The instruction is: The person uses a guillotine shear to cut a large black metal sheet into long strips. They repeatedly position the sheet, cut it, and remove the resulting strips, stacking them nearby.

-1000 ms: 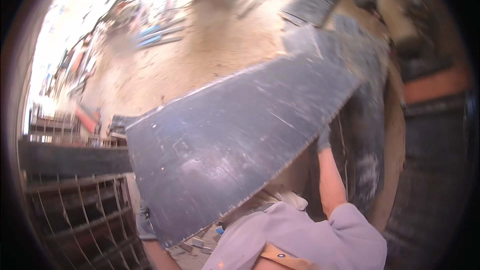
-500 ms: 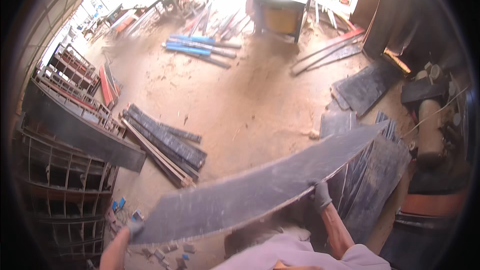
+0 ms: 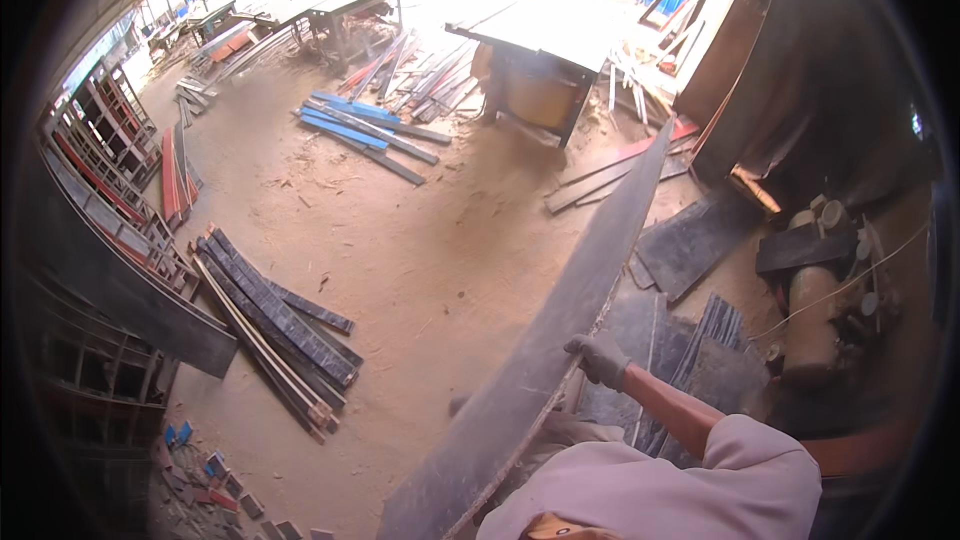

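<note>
Basically the long dark board [image 3: 560,340] stands on edge beside the sawdust floor [image 3: 420,260], right hand [image 3: 597,358] gloved, clamped on its upper edge mid-length, left hand unseen; looks heavy, stiff, awkward.
</note>
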### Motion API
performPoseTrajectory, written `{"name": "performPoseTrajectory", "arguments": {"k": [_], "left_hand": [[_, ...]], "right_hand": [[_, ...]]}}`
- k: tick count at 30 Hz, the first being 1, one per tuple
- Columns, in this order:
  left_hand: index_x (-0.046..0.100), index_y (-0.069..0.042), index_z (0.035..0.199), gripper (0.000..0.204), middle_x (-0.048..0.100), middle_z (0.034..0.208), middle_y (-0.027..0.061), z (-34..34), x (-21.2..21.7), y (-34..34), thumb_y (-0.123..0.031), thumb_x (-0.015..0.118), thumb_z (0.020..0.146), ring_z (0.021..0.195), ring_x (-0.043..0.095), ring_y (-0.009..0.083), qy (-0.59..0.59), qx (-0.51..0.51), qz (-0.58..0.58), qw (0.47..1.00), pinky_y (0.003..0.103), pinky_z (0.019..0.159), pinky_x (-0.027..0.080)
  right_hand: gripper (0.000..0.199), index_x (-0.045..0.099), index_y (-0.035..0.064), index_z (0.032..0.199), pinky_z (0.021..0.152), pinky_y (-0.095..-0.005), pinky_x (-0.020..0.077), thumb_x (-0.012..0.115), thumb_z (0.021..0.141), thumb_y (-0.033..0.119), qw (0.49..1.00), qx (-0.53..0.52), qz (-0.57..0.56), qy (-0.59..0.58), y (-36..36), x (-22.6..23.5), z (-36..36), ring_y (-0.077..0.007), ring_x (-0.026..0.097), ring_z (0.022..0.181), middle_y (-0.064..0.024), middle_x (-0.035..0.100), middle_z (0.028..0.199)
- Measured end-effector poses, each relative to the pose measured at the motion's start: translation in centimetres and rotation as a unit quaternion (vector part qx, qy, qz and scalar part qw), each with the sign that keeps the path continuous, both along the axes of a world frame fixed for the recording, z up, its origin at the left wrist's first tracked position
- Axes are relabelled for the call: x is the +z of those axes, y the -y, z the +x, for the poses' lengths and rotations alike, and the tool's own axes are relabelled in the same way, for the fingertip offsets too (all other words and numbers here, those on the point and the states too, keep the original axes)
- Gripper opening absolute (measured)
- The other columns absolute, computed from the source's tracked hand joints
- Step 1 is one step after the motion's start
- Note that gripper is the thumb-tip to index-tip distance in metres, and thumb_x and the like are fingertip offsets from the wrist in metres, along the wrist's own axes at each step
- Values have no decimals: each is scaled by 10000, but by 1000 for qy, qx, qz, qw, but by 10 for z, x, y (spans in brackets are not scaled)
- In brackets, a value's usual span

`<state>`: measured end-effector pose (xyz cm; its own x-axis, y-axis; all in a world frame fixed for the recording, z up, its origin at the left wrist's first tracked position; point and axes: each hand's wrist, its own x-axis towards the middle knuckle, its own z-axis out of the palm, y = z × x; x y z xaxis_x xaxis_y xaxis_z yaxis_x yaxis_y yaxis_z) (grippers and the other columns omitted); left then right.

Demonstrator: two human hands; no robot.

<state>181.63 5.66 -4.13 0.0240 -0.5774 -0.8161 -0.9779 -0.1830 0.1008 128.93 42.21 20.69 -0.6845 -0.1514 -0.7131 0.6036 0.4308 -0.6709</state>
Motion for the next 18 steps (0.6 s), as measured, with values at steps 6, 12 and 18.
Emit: {"name": "performPoseTrajectory", "arguments": {"k": [6, 12, 18], "left_hand": [[645, 55, 1161, 576, 669, 1122, 184, -28, -26, -38, -470, 561, 939, 1007, 620, 240, -12, 9, 11, 1000, 369, 857, 493], [679, 80, 875, 574, 646, 785, 123, -178, 13, -75, -493, 654, 883, 738, 560, 207, -280, 159, -143, 936, 376, 703, 485], [646, 73, 901, 455, 644, 819, 97, -362, 61, -150, -381, 680, 900, 729, 557, 189, -284, 217, -160, 920, 377, 643, 480]], "right_hand": [[241, 664, 21, 727, 311, -305, 340, 638, 818, 242, 987, -34, -101, -118, -11, 34, -92, -154, 493, 375, -61, 557, 536], [176, 651, 32, 853, 416, -280, 408, 576, 860, 191, 955, -54, -218, -192, -87, 7, -263, -163, 526, 475, -48, 577, 660], [164, 638, 113, 921, 420, -259, 385, 574, 882, 259, 906, -172, -294, -252, -127, -95, -431, -129, 491, 512, 3, 538, 678]]}}
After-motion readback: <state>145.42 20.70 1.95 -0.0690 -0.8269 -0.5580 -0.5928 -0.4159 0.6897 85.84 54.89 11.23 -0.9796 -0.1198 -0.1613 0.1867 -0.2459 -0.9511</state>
